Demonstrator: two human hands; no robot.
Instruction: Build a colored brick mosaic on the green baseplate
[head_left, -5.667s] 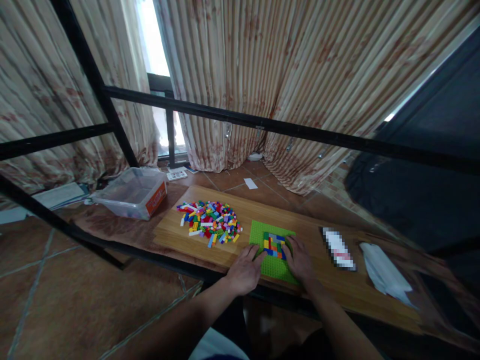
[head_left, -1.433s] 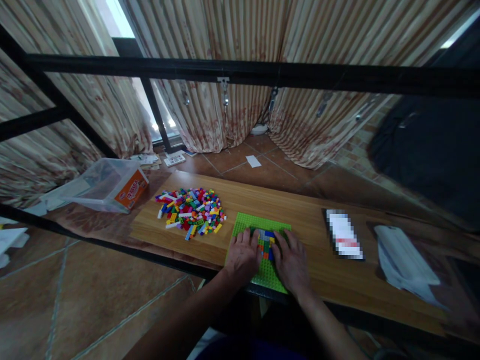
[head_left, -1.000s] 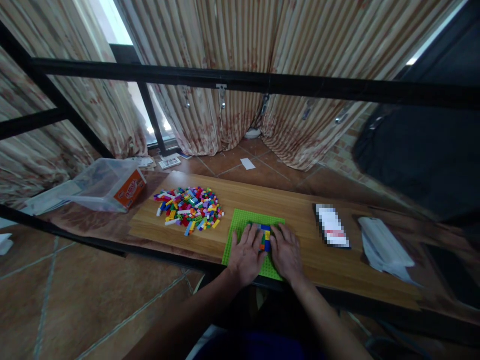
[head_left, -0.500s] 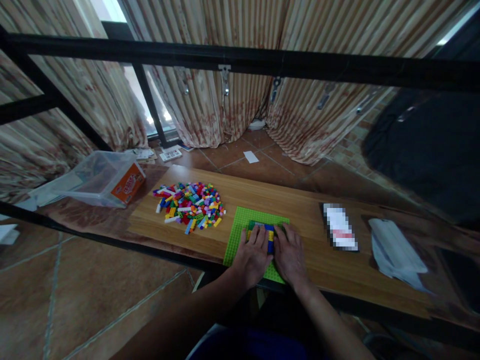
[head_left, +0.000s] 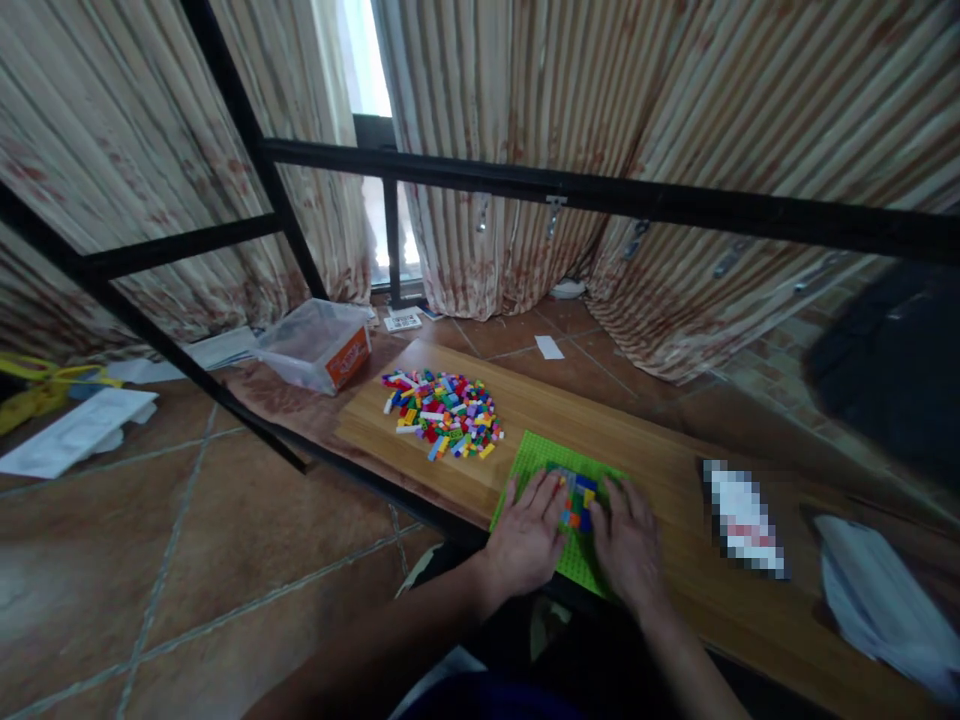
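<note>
A bright green studded baseplate lies on the wooden board near its front edge. Several toy bricks in blue, yellow, orange and green sit together on the plate. My left hand rests over the left part of these bricks, fingers stretched out, hiding some of them. On the other side, my right hand lies at the right edge of the bricks and the plate, its fingers apart. Neither hand visibly grips a brick. Left of the plate is a heap of loose toy bricks in many colours.
A clear plastic box with an orange label stands left of the heap. To the right lie a blurred-out flat item and a whitish plastic packet. A black metal rail crosses beyond the wooden board.
The camera view has swung left, so the scene sits further right. My hands have drawn apart a little, and more of the bricks between them shows.
</note>
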